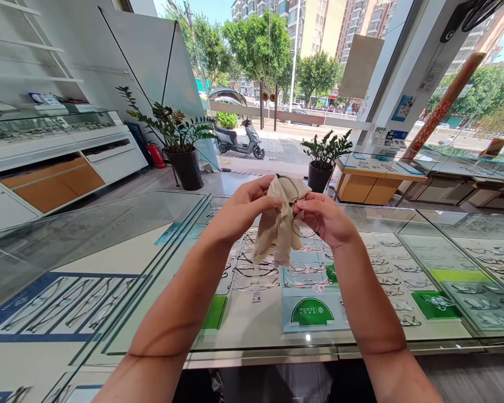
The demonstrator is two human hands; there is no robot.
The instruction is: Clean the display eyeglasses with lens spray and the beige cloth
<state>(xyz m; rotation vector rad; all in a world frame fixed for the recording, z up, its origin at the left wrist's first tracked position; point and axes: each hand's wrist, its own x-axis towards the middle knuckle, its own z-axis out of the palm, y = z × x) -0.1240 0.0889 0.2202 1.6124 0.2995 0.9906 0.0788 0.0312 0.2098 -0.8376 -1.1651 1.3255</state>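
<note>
Above the glass display case, a beige cloth drawstring pouch (273, 229) hangs between my two hands. My left hand (247, 210) pinches the pouch near its gathered top, thumb across the front. At the other side, my right hand (325, 215) has thumb and fingers closed on the dark drawstring (293, 204) beside the pouch's neck. A thin loop of that cord dangles below the right fingers. Whether anything is inside the pouch I cannot tell.
Beneath my arms stands a glass display case (252, 341) with rows of eyeglasses (256, 271) and a green MOMOE sign (312, 312). Potted plants (187, 168) flank the doorway, with a scooter (240, 138) outside. A red fire extinguisher (155, 155) is at left.
</note>
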